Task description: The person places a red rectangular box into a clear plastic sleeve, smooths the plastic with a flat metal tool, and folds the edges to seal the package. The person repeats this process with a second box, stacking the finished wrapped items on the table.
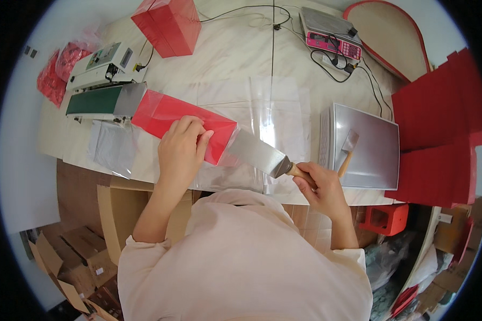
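Note:
A red box in a clear plastic bag (pixel 156 116) lies at a slant on the marble-patterned table. My left hand (pixel 184 140) rests on its top with the fingers curled. My right hand (pixel 319 186) grips the wooden handle of a broad metal spatula (pixel 261 156). The spatula's blade reaches the right end of the red box, at the mouth of the bag; how far it goes in cannot be told. Clear plastic bags (pixel 281 108) lie flat behind and under the blade. A smaller wooden-handled spatula (pixel 350 142) rests on a metal-topped box (pixel 373 160) at the right.
A band sealer with a green belt (pixel 92 100) stands at the left, beside folded plastic (pixel 114 148). Red boxes (pixel 172 28) are stacked at the back, more (pixel 434 120) at the right. A pink-fronted scale (pixel 329 32) has cables around it. A cardboard carton (pixel 124 212) stands below the table edge.

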### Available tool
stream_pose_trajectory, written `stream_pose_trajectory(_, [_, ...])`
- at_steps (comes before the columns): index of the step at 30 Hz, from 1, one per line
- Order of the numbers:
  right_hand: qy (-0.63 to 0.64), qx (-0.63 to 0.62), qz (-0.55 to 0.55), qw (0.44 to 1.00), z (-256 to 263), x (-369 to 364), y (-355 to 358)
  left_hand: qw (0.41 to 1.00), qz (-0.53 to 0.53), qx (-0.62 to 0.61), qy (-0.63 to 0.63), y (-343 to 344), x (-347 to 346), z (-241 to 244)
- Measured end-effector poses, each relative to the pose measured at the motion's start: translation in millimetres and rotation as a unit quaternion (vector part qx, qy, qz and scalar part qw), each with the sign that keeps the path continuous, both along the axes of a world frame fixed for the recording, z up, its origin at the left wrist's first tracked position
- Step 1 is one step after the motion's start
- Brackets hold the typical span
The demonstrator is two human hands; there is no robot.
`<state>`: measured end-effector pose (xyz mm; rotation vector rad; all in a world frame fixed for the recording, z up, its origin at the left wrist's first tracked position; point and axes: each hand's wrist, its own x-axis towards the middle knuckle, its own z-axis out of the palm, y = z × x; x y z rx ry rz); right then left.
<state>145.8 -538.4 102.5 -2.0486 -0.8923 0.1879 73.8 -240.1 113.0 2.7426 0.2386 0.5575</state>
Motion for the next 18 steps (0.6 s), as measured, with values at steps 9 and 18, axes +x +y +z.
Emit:
stream_pose_trajectory(9, [-0.056, -0.033, 0.032, 0.997, 8.2, -6.3, 22.3, 1.000, 0.018, -0.002, -0.018, 2.7, -0.9, -11.5])
stream_pose_trajectory(18, [-0.096, -0.071, 0.048, 0.992, 29.3, -3.1, 49.9, 0.985, 0.127, -0.017, -0.114, -1.0, -0.6, -21.8])
